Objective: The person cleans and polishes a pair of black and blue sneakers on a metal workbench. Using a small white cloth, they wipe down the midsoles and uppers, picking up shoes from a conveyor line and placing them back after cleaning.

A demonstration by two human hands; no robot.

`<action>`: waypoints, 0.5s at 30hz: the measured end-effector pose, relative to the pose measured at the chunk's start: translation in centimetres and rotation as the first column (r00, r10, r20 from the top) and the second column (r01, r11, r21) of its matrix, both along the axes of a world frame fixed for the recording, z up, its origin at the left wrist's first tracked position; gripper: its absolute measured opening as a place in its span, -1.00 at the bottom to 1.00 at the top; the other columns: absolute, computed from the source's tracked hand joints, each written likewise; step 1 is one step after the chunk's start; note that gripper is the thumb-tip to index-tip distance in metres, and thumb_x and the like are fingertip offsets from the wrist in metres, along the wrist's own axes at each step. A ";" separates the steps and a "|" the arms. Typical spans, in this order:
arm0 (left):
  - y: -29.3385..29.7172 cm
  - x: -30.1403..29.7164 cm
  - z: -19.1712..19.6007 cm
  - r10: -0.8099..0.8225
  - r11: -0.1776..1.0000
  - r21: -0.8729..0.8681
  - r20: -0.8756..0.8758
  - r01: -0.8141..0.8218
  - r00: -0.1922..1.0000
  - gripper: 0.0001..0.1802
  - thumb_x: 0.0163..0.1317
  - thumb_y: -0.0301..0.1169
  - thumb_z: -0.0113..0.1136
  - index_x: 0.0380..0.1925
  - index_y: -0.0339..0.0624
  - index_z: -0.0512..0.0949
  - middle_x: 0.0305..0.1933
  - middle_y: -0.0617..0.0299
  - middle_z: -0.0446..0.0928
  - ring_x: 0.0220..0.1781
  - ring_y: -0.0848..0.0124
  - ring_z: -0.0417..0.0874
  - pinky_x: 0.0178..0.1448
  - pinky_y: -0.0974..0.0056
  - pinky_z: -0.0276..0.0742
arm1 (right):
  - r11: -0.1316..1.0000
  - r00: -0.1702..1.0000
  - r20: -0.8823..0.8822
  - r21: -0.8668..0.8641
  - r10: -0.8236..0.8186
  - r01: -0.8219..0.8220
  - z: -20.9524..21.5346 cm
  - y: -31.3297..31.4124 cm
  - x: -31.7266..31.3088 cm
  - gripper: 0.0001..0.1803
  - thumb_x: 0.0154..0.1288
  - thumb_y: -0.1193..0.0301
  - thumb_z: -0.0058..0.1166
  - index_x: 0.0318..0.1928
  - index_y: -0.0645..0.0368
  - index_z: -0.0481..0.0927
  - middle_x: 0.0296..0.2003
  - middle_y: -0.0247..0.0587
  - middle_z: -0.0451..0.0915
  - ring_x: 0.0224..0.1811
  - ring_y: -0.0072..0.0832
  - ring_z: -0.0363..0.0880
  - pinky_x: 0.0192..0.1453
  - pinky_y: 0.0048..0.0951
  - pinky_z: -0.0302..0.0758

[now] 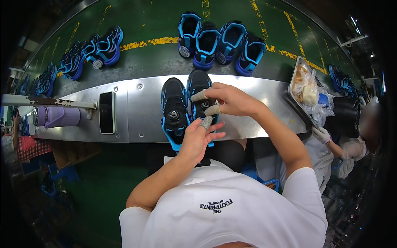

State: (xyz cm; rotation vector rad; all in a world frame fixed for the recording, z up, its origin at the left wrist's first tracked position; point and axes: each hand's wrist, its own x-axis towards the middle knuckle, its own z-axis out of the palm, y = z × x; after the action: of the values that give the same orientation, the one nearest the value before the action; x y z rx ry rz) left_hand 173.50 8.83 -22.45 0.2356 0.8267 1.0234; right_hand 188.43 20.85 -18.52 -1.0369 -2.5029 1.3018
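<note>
A pair of black sneakers with blue trim lies on the metal bench ledge, toes away from me. My right hand (pixel 229 101) reaches over the right sneaker (pixel 198 78). Its thumb and index finger, both in pale finger cots, are apart on either side of the round lace dial (pixel 205 104). Close by, my left hand (pixel 198 138) is at that sneaker's heel opening, its thumb in a grey cot and its other fingers spread. Both hands partly hide the heel. Untouched, the left sneaker (pixel 173 97) stands alongside, its dial and open collar showing.
Several matching sneakers (pixel 206 43) stand on the green surface (pixel 153 25) beyond the ledge (pixel 136 91). Left lie a phone (pixel 107 113), a purple bottle (pixel 62 116) and a metal bar (pixel 49 101). Right, a tray (pixel 295 89) holds plastic-wrapped items, near a co-worker's gloved hand (pixel 321 134).
</note>
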 end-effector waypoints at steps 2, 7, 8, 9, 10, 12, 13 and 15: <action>0.9 -1.1 -1.1 -0.015 1.000 -0.012 -0.018 0.014 1.000 -0.64 0.35 -0.61 -0.22 0.12 -0.42 0.35 0.14 0.02 0.43 0.23 0.06 0.54 0.09 0.11 0.67 | 0.998 0.998 -0.027 0.046 0.051 -0.049 -2.2 1.1 -0.9 -0.54 0.07 0.37 0.32 0.06 -0.07 0.66 -0.29 -0.26 0.50 -0.26 -0.39 0.49 -0.19 -0.40 0.46; 2.2 -1.9 -1.6 -0.005 1.000 -0.017 -0.028 0.004 1.000 -0.57 0.31 -0.65 -0.32 0.14 -0.39 0.36 0.15 0.04 0.42 0.21 0.11 0.54 0.04 0.10 0.69 | 0.986 0.987 0.014 0.064 -0.158 0.157 -2.9 0.2 -2.6 -0.62 0.07 0.39 0.31 -0.02 0.02 0.70 -0.31 -0.22 0.47 -0.21 -0.34 0.49 -0.14 -0.38 0.46; 2.1 -1.5 -1.7 -0.007 1.000 -0.020 -0.026 0.006 1.000 -0.57 0.31 -0.65 -0.32 0.14 -0.39 0.36 0.15 0.04 0.42 0.21 0.11 0.54 0.04 0.10 0.69 | 0.973 0.971 0.085 0.068 -0.225 0.219 -2.5 -0.1 -2.4 -0.64 0.07 0.41 0.30 -0.05 0.05 0.71 -0.30 -0.21 0.46 -0.19 -0.33 0.50 -0.12 -0.38 0.46; 2.0 -1.0 -1.7 -0.015 1.000 -0.025 -0.023 0.014 1.000 -0.58 0.32 -0.64 -0.31 0.14 -0.39 0.36 0.15 0.04 0.43 0.21 0.11 0.54 0.03 0.10 0.70 | 0.973 0.970 0.087 0.065 -0.226 0.221 -2.6 0.0 -1.8 -0.64 0.07 0.41 0.30 -0.05 0.05 0.71 -0.30 -0.21 0.46 -0.19 -0.33 0.50 -0.12 -0.38 0.46; 1.8 -0.6 -1.7 -0.023 0.999 -0.031 -0.021 0.023 0.999 -0.59 0.33 -0.64 -0.30 0.14 -0.39 0.36 0.15 0.05 0.43 0.22 0.12 0.53 0.02 0.10 0.70 | 0.981 0.986 0.013 0.101 -0.169 0.167 -2.6 0.3 -1.1 -0.64 0.06 0.40 0.31 -0.06 0.05 0.71 -0.30 -0.20 0.47 -0.19 -0.33 0.50 -0.11 -0.38 0.46; 1.2 0.3 -2.4 -0.018 1.000 -0.018 -0.017 0.018 1.000 -0.60 0.33 -0.63 -0.29 0.14 -0.38 0.37 0.14 0.05 0.43 0.21 0.12 0.54 0.02 0.10 0.70 | 0.984 0.992 -0.060 0.139 -0.107 0.114 -3.3 0.1 0.1 -0.64 0.05 0.39 0.32 -0.06 0.04 0.71 -0.29 -0.20 0.47 -0.19 -0.34 0.50 -0.11 -0.39 0.46; 0.8 0.7 -2.6 -0.013 1.000 -0.004 -0.012 0.012 1.000 -0.61 0.34 -0.62 -0.27 0.14 -0.38 0.37 0.14 0.05 0.43 0.20 0.13 0.54 0.01 0.10 0.70 | 0.993 0.989 -0.111 0.063 -0.096 0.104 -3.5 -0.2 0.6 -0.63 0.03 0.38 0.33 -0.06 0.03 0.71 -0.29 -0.20 0.48 -0.21 -0.35 0.49 -0.12 -0.40 0.45; 0.5 1.1 -2.0 -0.016 1.000 -0.009 -0.026 0.015 1.000 -0.62 0.35 -0.60 -0.25 0.13 -0.38 0.38 0.14 0.05 0.43 0.21 0.13 0.53 0.01 0.09 0.70 | 0.996 0.983 -0.160 -0.007 -0.088 0.088 -4.0 -1.1 1.0 -0.62 0.02 0.37 0.35 -0.06 0.01 0.71 -0.28 -0.19 0.48 -0.23 -0.36 0.48 -0.12 -0.41 0.45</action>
State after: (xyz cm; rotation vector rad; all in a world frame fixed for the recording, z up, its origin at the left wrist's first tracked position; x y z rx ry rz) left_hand 174.63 9.37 -24.49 0.2475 0.8517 1.0036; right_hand 189.43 19.73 -22.52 -0.9885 -2.3134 1.3039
